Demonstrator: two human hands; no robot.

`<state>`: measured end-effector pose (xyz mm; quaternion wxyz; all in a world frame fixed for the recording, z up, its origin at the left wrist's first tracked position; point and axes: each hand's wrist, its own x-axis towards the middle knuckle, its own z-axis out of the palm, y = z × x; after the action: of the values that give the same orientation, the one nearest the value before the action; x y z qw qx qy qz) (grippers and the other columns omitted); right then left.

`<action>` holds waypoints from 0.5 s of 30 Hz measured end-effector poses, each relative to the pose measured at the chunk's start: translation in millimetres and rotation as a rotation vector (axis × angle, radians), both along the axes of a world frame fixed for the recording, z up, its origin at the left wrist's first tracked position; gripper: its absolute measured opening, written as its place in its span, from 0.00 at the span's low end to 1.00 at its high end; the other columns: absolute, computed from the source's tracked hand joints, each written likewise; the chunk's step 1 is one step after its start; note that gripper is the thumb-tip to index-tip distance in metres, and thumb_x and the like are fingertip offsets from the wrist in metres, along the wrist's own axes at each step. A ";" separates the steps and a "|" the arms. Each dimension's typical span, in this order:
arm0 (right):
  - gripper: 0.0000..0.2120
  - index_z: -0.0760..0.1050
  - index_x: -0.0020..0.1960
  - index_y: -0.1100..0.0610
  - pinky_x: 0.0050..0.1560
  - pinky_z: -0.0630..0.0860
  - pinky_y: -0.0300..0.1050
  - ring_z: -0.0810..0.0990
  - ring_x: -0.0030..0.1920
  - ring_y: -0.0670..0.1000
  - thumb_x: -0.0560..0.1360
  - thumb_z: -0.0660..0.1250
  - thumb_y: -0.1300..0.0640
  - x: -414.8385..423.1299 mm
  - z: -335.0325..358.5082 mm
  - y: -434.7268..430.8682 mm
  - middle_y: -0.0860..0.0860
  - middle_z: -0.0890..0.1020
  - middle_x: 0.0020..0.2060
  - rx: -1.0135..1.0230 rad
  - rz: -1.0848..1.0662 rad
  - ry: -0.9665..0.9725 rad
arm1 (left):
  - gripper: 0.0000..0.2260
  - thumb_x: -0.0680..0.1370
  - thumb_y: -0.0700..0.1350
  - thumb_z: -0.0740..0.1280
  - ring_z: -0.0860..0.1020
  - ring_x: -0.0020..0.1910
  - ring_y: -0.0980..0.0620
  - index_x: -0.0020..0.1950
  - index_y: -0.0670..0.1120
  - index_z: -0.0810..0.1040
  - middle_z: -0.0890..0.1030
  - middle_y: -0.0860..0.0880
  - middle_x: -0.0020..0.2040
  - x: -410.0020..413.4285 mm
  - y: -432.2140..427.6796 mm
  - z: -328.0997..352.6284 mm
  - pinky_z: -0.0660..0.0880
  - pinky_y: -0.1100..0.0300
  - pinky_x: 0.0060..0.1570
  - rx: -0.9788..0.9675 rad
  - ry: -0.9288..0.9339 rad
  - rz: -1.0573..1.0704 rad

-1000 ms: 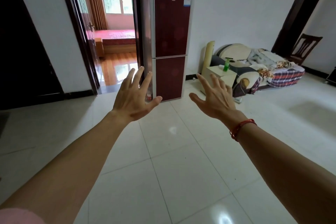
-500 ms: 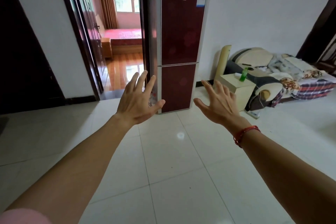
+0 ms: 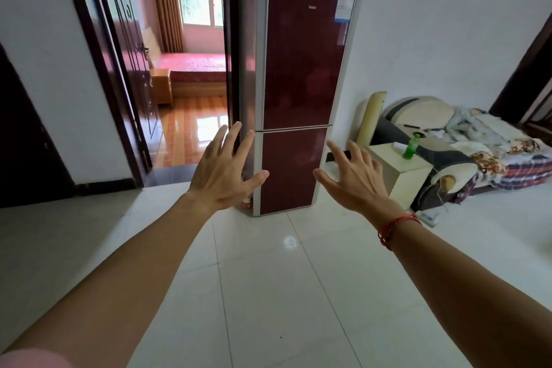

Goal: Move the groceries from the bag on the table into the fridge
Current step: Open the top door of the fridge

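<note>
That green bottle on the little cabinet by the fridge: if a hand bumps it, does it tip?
Probably yes. The green bottle is tall and narrow, standing upright on the cabinet, so a knock near the top would likely topple it. It looks like translucent plastic, so probably light and not fragile. How full it is cannot be told.

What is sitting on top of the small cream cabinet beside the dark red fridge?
A green plastic bottle stands upright on the small cream cabinet, with something flat and white beside it. What is inside the cabinet cannot be seen.

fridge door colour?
Dark red, glossy, on both doors of the fridge, with silver-grey edging. The head view, the only one, shows it.
</note>
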<state>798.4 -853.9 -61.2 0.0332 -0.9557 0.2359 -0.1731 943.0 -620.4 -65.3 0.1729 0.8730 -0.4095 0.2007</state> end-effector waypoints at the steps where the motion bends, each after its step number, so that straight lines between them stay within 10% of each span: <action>1: 0.36 0.51 0.81 0.41 0.74 0.58 0.64 0.58 0.78 0.62 0.78 0.55 0.30 17.8 0.1 -7.3 0.58 0.58 0.80 0.000 -0.002 0.002 | 0.42 0.73 0.71 0.46 0.50 0.79 0.41 0.80 0.47 0.56 0.54 0.42 0.80 18.0 -8.1 1.0 0.54 0.42 0.76 0.001 -0.001 -0.004; 15: 0.36 0.52 0.81 0.42 0.75 0.58 0.66 0.56 0.79 0.62 0.78 0.56 0.31 214.8 -13.2 -108.4 0.59 0.56 0.80 -0.006 0.033 0.003 | 0.41 0.73 0.71 0.48 0.51 0.79 0.41 0.80 0.48 0.55 0.54 0.44 0.80 206.9 -104.9 -20.0 0.55 0.43 0.76 0.051 0.018 -0.020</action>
<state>1013.2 -962.3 -74.3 0.0330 -0.9598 0.2197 -0.1716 1149.8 -725.4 -85.4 0.1563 0.8747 -0.4217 0.1807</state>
